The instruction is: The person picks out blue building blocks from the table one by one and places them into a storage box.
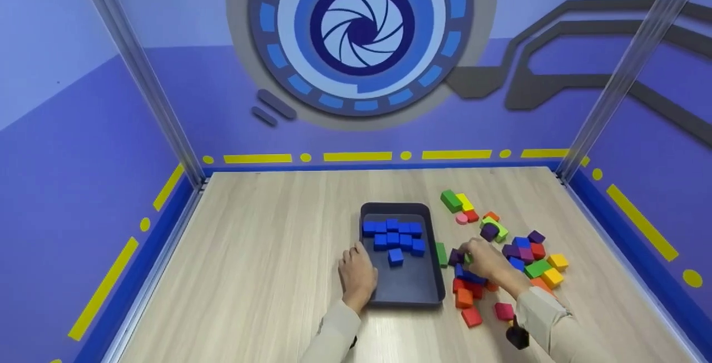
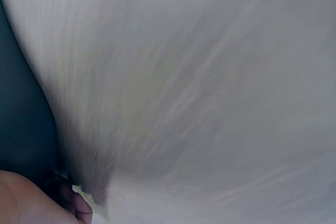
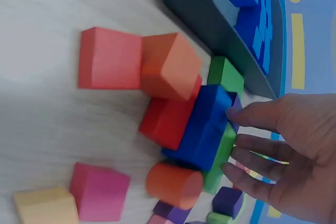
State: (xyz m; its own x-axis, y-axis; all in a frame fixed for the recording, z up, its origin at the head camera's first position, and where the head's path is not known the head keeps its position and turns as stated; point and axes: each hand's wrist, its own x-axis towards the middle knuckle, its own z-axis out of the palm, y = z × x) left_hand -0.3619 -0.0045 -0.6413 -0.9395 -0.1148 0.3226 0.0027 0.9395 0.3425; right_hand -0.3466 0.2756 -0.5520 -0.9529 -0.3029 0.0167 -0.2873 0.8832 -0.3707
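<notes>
My left hand (image 1: 357,277) grips the left wall of a dark grey tray (image 1: 409,293), curled fingers outside it. Inside the tray, several blue cubes (image 1: 392,239) stand mostly in two rows, with one cube (image 1: 395,257) in front. My right hand (image 1: 486,260) reaches into a pile of coloured blocks right of the tray. In the right wrist view its thumb tip is at blue blocks (image 3: 197,135) and a purple block (image 3: 234,109). The other fingers extend over a green block (image 3: 221,153), apart from the thumb. Red blocks (image 3: 170,121) lie beside the blue ones.
Yellow (image 1: 558,262), purple (image 1: 537,236) and other mixed blocks spread over the wooden tabletop (image 1: 267,257) on the right. A green block (image 1: 441,254) lies by the tray's right wall. Green (image 1: 451,200) and yellow (image 1: 464,202) blocks sit farther back. A patterned wall (image 1: 356,140) stands behind.
</notes>
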